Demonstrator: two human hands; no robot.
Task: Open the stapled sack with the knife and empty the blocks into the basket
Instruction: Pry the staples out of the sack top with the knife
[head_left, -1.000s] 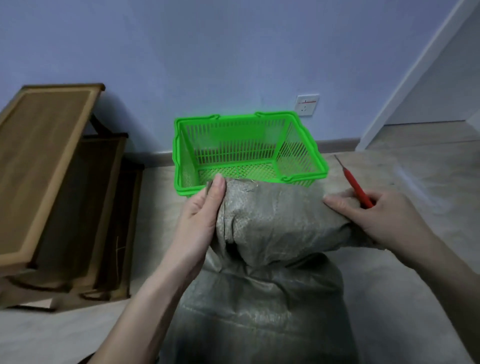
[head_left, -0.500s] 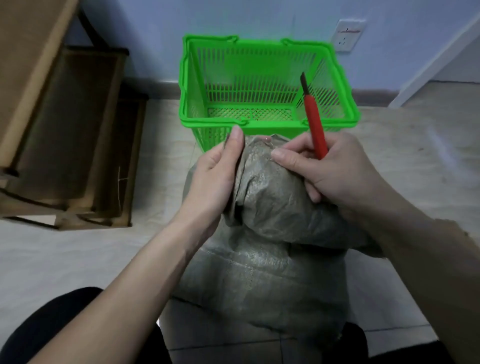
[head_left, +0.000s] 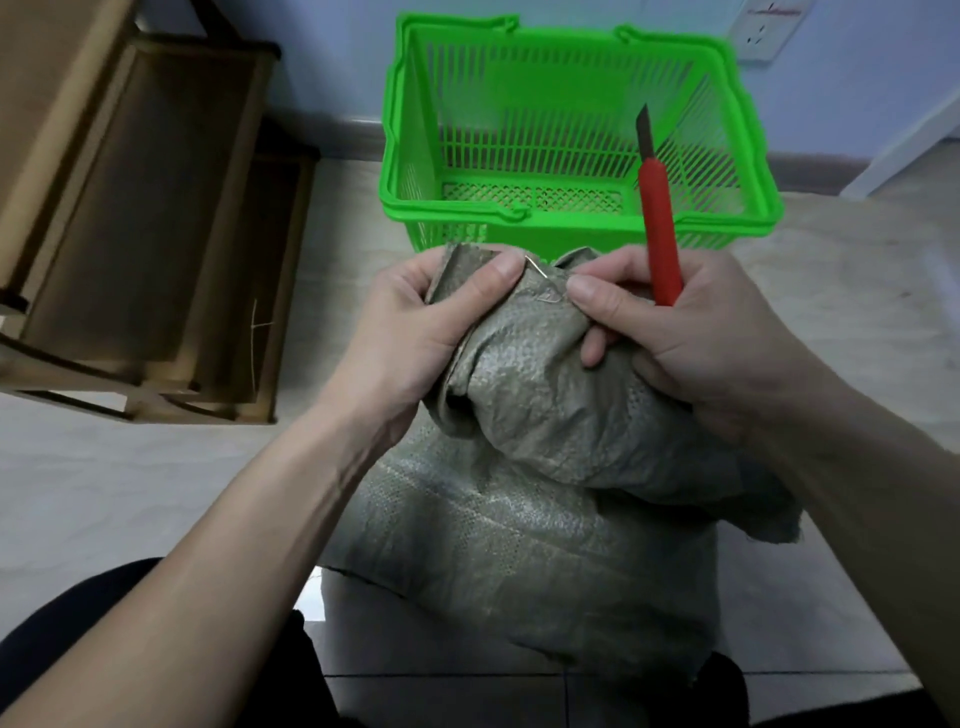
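Observation:
A grey-green woven sack (head_left: 524, 499) stands on the floor between my knees, its top folded over. My left hand (head_left: 415, 322) grips the folded top edge on the left. My right hand (head_left: 691, 327) holds a red-handled knife (head_left: 660, 228), blade pointing up and away, while its thumb and fingers pinch the sack's fold on the right. A thin metal staple (head_left: 540, 270) shows in the fold between my two thumbs. The green plastic basket (head_left: 400, 156) stands just behind the sack and holds nothing. No blocks are visible.
Wooden shelf units (head_left: 140, 218) lie on the floor at the left. A wall with a socket (head_left: 769, 26) runs behind the basket. Pale tiled floor (head_left: 857, 291) lies to the right of the sack.
The view has dropped and closed in on the sack. My right hand came from the sack's right side to the fold beside my left thumb, knife now upright. Both hands now pinch the fold.

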